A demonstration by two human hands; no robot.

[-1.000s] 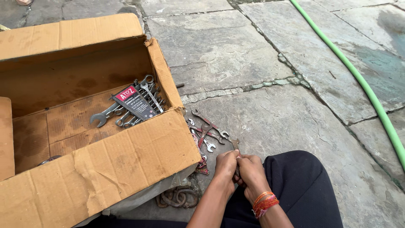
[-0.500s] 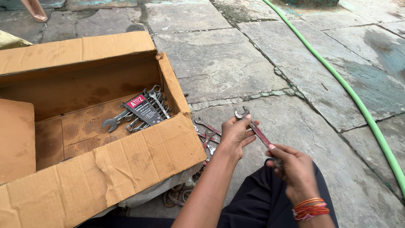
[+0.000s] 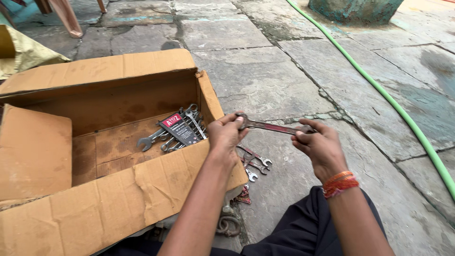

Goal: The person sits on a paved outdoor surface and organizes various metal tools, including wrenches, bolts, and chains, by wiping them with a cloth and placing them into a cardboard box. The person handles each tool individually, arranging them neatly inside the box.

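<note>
The left hand [image 3: 226, 135] is gripping one end of a long wrench [image 3: 277, 126]. The right hand [image 3: 318, 144] is pinching the other end with its fingers. So both hands are closed on the wrench, and they are holding it nearly flat in the air. It is hanging just to the right of the box [image 3: 95, 189], above the stone floor [image 3: 265, 76].

The box is brown, and its flaps are standing open. A pile of shiny wrenches [image 3: 177, 130] is lying inside the box, near its right wall. A dark card with a red patch is lying on top of that pile. Three small wrenches [image 3: 256, 163] are lying on the floor just right of the box, under the left hand. A rusty chain [image 3: 229, 225] is peeking out at the box's bottom right corner. A green hose [image 3: 403, 116] is running across the floor, far to the right of the box. A red band [image 3: 339, 182] is sitting on the right wrist.
</note>
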